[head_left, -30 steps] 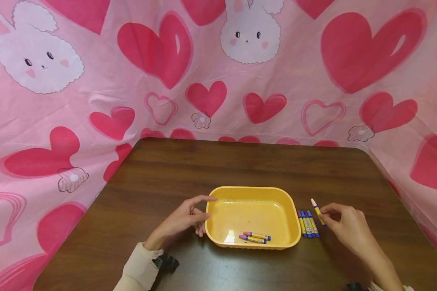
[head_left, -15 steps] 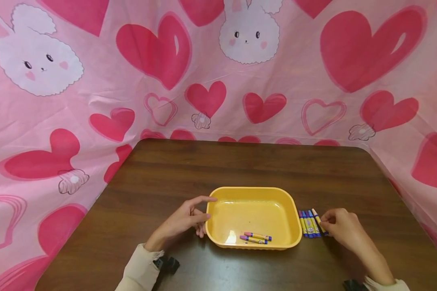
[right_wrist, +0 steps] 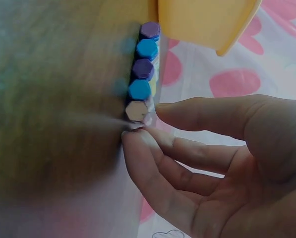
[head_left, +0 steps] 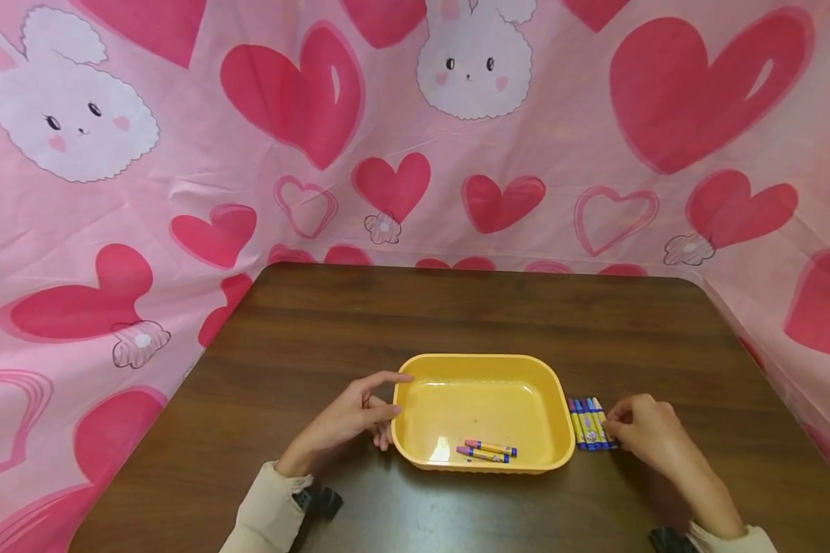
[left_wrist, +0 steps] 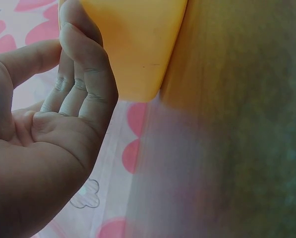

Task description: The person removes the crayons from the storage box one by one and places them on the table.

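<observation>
In the head view my left hand [head_left: 349, 415] touches the left rim of a yellow tray [head_left: 484, 365], index finger and thumb at its edge. The left wrist view has this hand [left_wrist: 63, 109] with bent fingers against the tray wall [left_wrist: 143, 54]. My right hand [head_left: 653, 430] pinches the lower part of a peach crayon [head_left: 599, 411] at the right end of a row of crayons [head_left: 584, 426]. Seen from the right wrist, thumb and fingertips [right_wrist: 138, 136] meet around the peach crayon [right_wrist: 137, 111]; blue and purple ends line up beside it.
Inside the tray, near its front wall, lie two crayons, a pink one [head_left: 491, 448] and a mauve-tipped one [head_left: 483, 455]. The crayon row stands close to the tray's right side. A brown wooden table [head_left: 456, 307] carries everything, with a pink heart-patterned cloth [head_left: 401, 92] behind.
My right hand has brought the peach crayon left, from apart and tilted to lying alongside the others in the row. The left hand stays at the tray rim.
</observation>
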A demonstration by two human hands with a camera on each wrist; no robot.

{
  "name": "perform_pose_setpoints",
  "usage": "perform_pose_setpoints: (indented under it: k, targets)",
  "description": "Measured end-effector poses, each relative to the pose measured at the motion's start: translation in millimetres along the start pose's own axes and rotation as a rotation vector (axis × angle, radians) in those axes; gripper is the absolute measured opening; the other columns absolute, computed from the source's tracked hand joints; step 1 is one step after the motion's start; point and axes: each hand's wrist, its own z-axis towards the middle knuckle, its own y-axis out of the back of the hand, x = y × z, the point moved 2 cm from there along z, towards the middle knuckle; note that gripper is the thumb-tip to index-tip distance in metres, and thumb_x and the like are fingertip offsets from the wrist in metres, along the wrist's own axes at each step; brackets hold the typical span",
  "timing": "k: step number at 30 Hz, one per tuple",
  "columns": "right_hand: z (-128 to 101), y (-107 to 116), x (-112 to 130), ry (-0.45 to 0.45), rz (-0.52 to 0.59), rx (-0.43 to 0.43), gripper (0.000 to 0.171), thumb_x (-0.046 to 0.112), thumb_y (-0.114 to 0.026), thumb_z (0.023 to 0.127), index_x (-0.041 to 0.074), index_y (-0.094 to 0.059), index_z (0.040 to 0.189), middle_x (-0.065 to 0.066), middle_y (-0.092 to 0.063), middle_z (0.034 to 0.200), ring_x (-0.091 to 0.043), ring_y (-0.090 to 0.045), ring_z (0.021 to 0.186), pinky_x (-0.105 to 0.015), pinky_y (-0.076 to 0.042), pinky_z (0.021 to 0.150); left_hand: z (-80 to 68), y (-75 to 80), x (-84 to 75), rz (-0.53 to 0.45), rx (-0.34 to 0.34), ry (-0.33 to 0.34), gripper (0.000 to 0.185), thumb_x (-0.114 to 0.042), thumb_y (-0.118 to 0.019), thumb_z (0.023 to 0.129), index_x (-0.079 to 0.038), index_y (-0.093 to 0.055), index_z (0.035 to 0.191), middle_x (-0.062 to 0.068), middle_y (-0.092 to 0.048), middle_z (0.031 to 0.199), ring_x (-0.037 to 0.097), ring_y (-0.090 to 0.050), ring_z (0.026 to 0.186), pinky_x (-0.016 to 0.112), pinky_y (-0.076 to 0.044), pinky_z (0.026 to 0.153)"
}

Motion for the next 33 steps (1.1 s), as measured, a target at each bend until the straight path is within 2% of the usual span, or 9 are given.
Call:
perform_pose_setpoints:
  k: [7, 12, 21, 26, 33]
  targets:
    - [2, 11, 8, 0.038, -0.083, -0.037, 0.007, 0.014, -0.071, 0.084, 0.007, -0.073, 0.082, -0.001, -0.069, 0.076, -0.019, -0.058, 0.07, -0.037, -0.046, 0.06, -0.5, 0.3, -0.8, 0.003, -0.007, 0.006, 0.054, -0.015, -0.062, 0.099, -0.008, -0.042, 0.149, 0.018, -0.069, 0.074, 0.023, -0.067, 0.057, 0.031, -0.057, 0.056]
    - [0, 16, 17, 0.089, -0.1, -0.094, 0.007, 0.012, -0.072, 0.083, 0.005, -0.072, 0.086, -0.003, -0.069, 0.078, -0.022, -0.06, 0.072, -0.041, -0.048, 0.06, -0.4, 0.1, -1.6, 0.012, -0.014, -0.01, 0.052, -0.01, -0.061, 0.099, -0.007, -0.042, 0.148, 0.019, -0.069, 0.072, 0.024, -0.067, 0.056, 0.034, -0.057, 0.055]
    - [-15, 12, 61, 0.263, 0.0, -0.145, 0.009, 0.007, -0.078, 0.082, 0.008, -0.073, 0.09, 0.007, -0.067, 0.076, -0.008, -0.061, 0.068, -0.024, -0.051, 0.058, -2.4, 0.2, -0.3, 0.009, -0.022, 0.018, 0.053, -0.011, -0.061, 0.099, -0.01, -0.043, 0.149, 0.018, -0.069, 0.073, 0.024, -0.067, 0.057, 0.031, -0.057, 0.056]
    - [-18, 12, 86, 0.327, 0.017, -0.184, 0.009, 0.004, -0.078, 0.082, 0.009, -0.073, 0.088, 0.01, -0.065, 0.073, -0.004, -0.057, 0.067, -0.023, -0.05, 0.058, -1.3, -0.8, 0.9, 0.001, -0.016, 0.009, 0.052, -0.009, -0.06, 0.099, -0.01, -0.043, 0.149, 0.018, -0.069, 0.073, 0.023, -0.067, 0.057, 0.031, -0.057, 0.056]
    - [-18, 6, 112, 0.404, 0.022, -0.156, 0.013, 0.004, -0.08, 0.08, 0.007, -0.072, 0.089, 0.01, -0.062, 0.073, -0.003, -0.055, 0.066, -0.022, -0.051, 0.058, -1.2, -1.3, -0.4, -0.002, -0.012, 0.009, 0.051, -0.008, -0.059, 0.1, -0.009, -0.043, 0.149, 0.015, -0.069, 0.071, 0.02, -0.067, 0.055, 0.03, -0.057, 0.056]
